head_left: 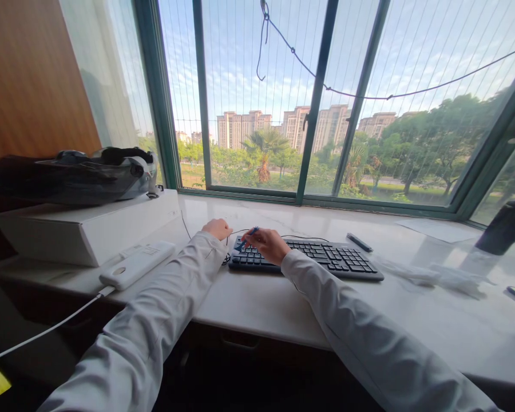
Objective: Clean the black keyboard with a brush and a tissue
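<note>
Blue marks the small brush (242, 244) clamped between the fingers of the right grip (271, 245). Its pale end points down and left of that grip, towards the keys; whether it touches them I cannot tell. The black keyboard (326, 256) lies beneath the right grip on the white desk (249, 303), long axis running left to right. Most of its length extends to the right of this grip, with only a short stretch to the left, and the brush slants across that axis. Of the 2 grips, the right is nearer the keys; the left grip (218, 229) is just beyond the keyboard's left end, fingers curled in, and I cannot tell whether they hold anything. Below the left grip, a dark cable (226, 259) lies beside the keyboard.
</note>
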`<state>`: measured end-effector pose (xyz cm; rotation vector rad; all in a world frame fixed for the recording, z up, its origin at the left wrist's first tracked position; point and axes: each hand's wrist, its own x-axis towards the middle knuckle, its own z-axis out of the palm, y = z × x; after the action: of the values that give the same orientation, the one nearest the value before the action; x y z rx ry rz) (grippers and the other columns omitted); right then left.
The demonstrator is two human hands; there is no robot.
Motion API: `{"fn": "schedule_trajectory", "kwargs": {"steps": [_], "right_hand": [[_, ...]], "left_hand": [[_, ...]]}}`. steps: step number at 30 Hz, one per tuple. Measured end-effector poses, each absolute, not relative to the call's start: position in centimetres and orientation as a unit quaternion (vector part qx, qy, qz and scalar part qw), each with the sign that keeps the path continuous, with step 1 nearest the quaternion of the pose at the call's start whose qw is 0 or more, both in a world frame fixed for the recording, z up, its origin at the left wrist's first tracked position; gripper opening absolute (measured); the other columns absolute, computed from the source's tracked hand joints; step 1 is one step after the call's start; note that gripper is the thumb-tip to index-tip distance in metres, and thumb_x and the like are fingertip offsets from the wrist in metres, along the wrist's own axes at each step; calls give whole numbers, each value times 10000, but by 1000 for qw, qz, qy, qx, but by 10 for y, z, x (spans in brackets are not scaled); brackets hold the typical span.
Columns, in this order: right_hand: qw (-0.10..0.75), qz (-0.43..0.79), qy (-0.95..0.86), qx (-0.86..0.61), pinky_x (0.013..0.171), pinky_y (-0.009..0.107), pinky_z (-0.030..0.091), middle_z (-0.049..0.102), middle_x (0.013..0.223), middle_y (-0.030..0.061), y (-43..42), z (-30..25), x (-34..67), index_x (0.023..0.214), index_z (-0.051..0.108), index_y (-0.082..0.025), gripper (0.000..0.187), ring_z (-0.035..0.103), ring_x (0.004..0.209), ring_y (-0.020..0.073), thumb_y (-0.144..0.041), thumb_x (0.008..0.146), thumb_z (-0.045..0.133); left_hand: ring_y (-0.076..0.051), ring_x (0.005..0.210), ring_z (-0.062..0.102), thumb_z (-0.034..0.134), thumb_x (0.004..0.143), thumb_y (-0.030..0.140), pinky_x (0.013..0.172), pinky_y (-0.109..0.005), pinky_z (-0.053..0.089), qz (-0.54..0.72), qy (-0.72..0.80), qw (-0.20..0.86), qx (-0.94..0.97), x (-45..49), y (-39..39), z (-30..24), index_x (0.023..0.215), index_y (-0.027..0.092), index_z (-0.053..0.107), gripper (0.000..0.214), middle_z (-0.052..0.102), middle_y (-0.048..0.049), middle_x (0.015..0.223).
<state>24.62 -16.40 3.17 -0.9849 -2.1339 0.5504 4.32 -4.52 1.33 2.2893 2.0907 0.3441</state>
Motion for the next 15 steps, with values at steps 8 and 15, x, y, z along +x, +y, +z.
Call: {"fn": "schedule_trajectory", "kwargs": {"steps": [8,15], "right_hand": [[332,214,-838,-376,705,236,458,721,819,17,-161,25,255,966,683,-203,281,650,781,147,-366,910,462],[312,205,-847,-378,633,230,440,716,807,26,-166,31,283,950,679,-182,292,642,733,149,-372,905,460]], "left_hand": [[-233,870,628,509,755,481,747,-306,469,106,671,15,733,44,-46,15,794,263,753,330,702,-83,908],[-217,878,619,492,760,502,765,-286,464,98,666,19,739,43,-44,14,808,250,758,369,699,-85,917]]}}
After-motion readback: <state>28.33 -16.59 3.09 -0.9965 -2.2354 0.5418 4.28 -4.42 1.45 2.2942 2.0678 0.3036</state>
